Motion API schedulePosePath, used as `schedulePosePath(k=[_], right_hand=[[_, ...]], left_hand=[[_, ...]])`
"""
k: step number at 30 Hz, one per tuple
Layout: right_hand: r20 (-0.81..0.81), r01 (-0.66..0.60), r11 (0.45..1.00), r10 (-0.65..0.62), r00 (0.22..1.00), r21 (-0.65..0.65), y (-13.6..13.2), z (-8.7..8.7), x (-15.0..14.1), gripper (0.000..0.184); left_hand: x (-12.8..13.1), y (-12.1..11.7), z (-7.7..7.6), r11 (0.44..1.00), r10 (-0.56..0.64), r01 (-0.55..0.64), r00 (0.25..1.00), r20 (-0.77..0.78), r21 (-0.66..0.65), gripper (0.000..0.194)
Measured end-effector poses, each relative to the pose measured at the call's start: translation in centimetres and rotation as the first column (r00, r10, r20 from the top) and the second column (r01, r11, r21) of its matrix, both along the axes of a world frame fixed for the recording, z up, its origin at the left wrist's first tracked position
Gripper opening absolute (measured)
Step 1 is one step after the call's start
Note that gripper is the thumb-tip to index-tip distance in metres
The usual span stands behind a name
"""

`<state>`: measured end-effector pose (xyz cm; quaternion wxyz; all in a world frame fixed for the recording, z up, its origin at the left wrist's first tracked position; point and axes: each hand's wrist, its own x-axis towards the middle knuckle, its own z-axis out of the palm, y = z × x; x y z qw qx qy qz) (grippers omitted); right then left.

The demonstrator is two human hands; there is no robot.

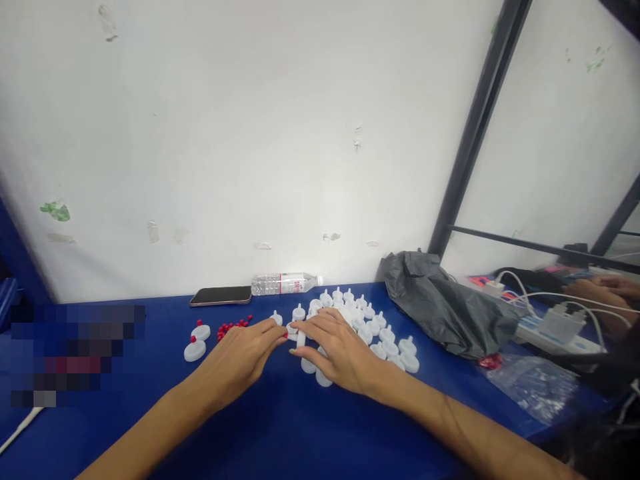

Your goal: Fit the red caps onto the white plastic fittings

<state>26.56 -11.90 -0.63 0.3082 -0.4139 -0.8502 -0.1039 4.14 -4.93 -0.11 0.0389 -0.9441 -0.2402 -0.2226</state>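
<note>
My left hand (250, 348) is closed in a pinch, with a small red cap (286, 335) at its fingertips. Facing it, my right hand (347, 350) grips a white spout lid (301, 339) between thumb and fingers, its spout pointing toward the left hand. Many more white spout lids (387, 333) stand around and behind the right hand, which hides part of them. Just beyond the left hand lies a pile of small red caps (227, 328). Further left, two white lids (195, 350) sit with red caps on their spouts.
Against the wall lie a phone (221, 295) and a clear plastic bottle (285, 283) on its side. On the right are a dark grey plastic bag (440, 307), a clear bag (535, 387), and a power strip (565, 333) with white cables. The table (300, 433) is blue.
</note>
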Motion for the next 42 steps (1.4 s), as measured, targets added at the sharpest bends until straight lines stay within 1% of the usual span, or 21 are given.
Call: schedulePosePath(k=[4,8,14,17,19,21,22,23,25,26,27,28,29,30,32,35,38,42], right_hand=[[-0.019,-0.03,0.999,0.029,0.999,-0.015,-0.2,-0.1,-0.2,0.038],[-0.067,-0.03,0.999,0.028,0.997,-0.038,-0.6,-0.4,-0.6,0.04],[-0.104,-0.05,0.999,0.049,0.993,-0.006,-0.8,0.0,-0.7,0.039],[-0.107,-0.041,0.999,0.044,0.993,0.024,-0.5,0.3,-0.4,0.04],[-0.089,-0.039,0.997,0.045,0.995,0.068,-0.3,0.5,-0.3,0.044],[-0.07,-0.025,0.993,0.033,0.997,0.112,-0.3,0.7,-0.3,0.048],[-0.067,-0.013,0.993,0.021,0.998,0.119,-0.4,0.8,-0.3,0.049],[-0.068,0.003,0.993,0.005,0.998,0.116,-0.5,1.0,-0.3,0.047],[-0.072,0.021,0.995,-0.014,0.997,0.101,-0.7,1.3,-0.3,0.036],[-0.071,0.02,0.996,-0.014,0.997,0.092,-0.8,1.3,-0.3,0.03],[-0.067,0.017,0.996,-0.011,0.998,0.086,-0.8,1.4,-0.3,0.024],[-0.058,0.014,0.997,-0.009,0.998,0.08,-0.8,1.3,-0.3,0.02],[-0.05,0.013,0.997,-0.009,0.999,0.074,-0.7,1.2,-0.2,0.018],[-0.042,0.013,0.998,-0.01,0.999,0.066,-0.6,1.1,-0.2,0.017],[-0.026,0.017,0.999,-0.015,1.0,0.052,-0.4,0.9,-0.1,0.016],[0.001,0.028,0.999,-0.028,1.0,0.027,-0.2,0.7,-0.2,0.014],[0.028,0.046,0.999,-0.046,0.999,-0.003,-0.2,0.8,-0.2,0.014],[0.074,0.055,0.998,-0.052,0.996,-0.034,0.0,0.6,0.0,0.015]], left_hand=[[0.2,-0.5,0.0,0.998,-0.036,0.037,0.999,0.024,-0.06,0.031],[0.3,-0.9,0.2,0.987,-0.076,0.081,0.996,0.046,-0.136,0.029],[0.3,-1.0,0.7,0.959,-0.098,0.141,0.979,0.18,-0.244,0.032],[0.6,-1.3,1.2,0.933,-0.034,0.13,0.96,0.278,-0.336,0.032],[0.8,-1.7,1.7,0.896,0.049,0.116,0.934,0.353,-0.43,0.027],[0.9,-1.8,2.0,0.865,0.119,0.107,0.905,0.408,-0.49,0.027],[0.7,-1.7,2.2,0.87,0.138,0.094,0.896,0.421,-0.484,0.028],[0.5,-1.4,2.3,0.893,0.145,0.063,0.897,0.417,-0.446,0.029],[-0.4,-0.7,2.7,0.958,0.13,-0.031,0.933,0.335,-0.285,0.03],[-0.9,-0.2,3.0,0.981,0.124,-0.081,0.961,0.246,-0.178,0.029],[-1.5,0.3,3.3,0.989,0.129,-0.118,0.982,0.135,-0.088,0.027],[-2.0,0.7,3.6,0.985,0.171,-0.171,0.985,0.026,-0.029,0.027],[-2.5,1.1,4.0,0.973,0.23,-0.231,0.97,-0.072,0.001,0.026],[-2.9,1.3,4.4,0.954,0.297,-0.298,0.942,-0.156,0.015,0.026],[-3.6,1.5,5.1,0.909,0.403,-0.415,0.873,-0.275,0.015,0.025],[-4.3,1.4,5.7,0.849,0.486,-0.529,0.792,-0.371,-0.017,0.021],[-5.2,1.5,5.5,0.795,0.529,-0.604,0.738,-0.419,-0.059,0.014],[-6.1,2.1,4.4,0.77,0.525,-0.63,0.714,-0.463,-0.099,0.014]])
